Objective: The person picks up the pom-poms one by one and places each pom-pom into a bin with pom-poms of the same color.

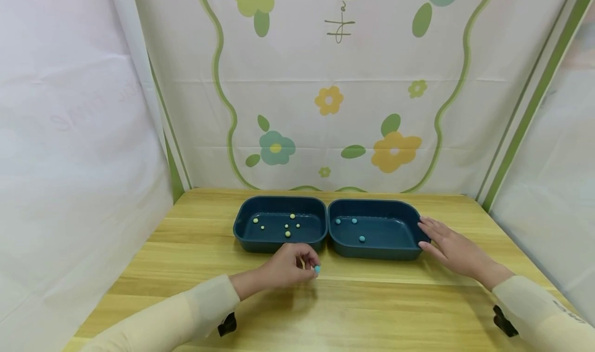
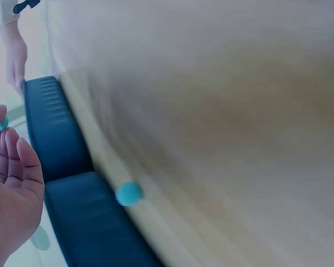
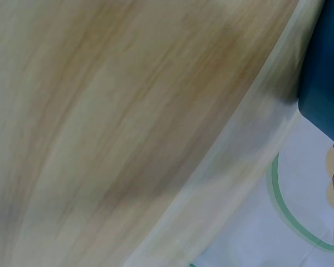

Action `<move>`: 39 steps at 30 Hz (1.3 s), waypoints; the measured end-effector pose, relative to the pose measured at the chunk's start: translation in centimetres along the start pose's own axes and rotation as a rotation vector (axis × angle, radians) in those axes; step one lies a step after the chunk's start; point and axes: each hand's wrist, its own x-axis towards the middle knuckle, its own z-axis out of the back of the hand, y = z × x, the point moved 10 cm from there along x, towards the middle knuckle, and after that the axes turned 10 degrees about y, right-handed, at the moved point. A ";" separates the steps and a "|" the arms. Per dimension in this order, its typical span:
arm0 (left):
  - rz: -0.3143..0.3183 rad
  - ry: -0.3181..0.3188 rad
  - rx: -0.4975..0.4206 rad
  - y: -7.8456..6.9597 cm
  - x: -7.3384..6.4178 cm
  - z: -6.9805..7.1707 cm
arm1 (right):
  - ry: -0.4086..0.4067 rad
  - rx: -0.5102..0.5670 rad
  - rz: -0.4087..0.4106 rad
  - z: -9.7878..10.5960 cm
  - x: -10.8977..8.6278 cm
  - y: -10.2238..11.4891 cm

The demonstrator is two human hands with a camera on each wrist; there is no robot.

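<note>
My left hand (image 1: 290, 266) pinches a small blue ball (image 1: 317, 269) between thumb and fingertips, in front of the left tray. The left wrist view shows this hand at its left edge, and a second blue ball (image 2: 129, 193) on the table by a tray's front wall. Fairly straight fingers of my right hand (image 1: 453, 246) rest against the right end of the right tray (image 1: 378, 252). Three blue balls, one of them the front ball (image 1: 362, 239), lie in that tray. The left tray (image 1: 260, 246) holds several pale yellow balls (image 1: 287, 234) of differing sizes.
Both dark blue trays stand end to end near the back of the wooden table (image 1: 367, 305). A white cloth with printed flowers (image 1: 330, 101) hangs behind it, and more white cloth (image 1: 83, 135) hangs at either side.
</note>
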 end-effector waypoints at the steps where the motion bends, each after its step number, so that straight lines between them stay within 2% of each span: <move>1: -0.007 -0.011 -0.014 -0.2 0.3 0.1 | 0.002 0.002 -0.002 0.0 0.0 0.0; 6: -0.030 -0.044 -0.053 -1.1 2.1 0.7 | 0.008 0.000 -0.006 -0.1 0.0 -0.1; 18: -0.023 -0.094 -0.043 -2.5 5.9 1.2 | 0.004 0.009 -0.011 -0.5 -0.2 -0.3; 19: -0.035 -0.097 -0.046 -2.1 6.4 1.2 | 0.000 0.009 -0.010 -0.4 -0.2 -0.3; 24: -0.068 -0.121 -0.033 -2.4 7.9 1.5 | -0.010 0.009 -0.004 -0.3 0.0 -0.3; 31: -0.036 -0.156 -0.052 -2.2 10.3 1.7 | 0.006 0.006 -0.014 -0.1 0.1 -0.3; 39: -0.026 -0.186 -0.019 -1.7 12.9 1.3 | 0.011 0.014 -0.021 -0.3 0.0 -0.3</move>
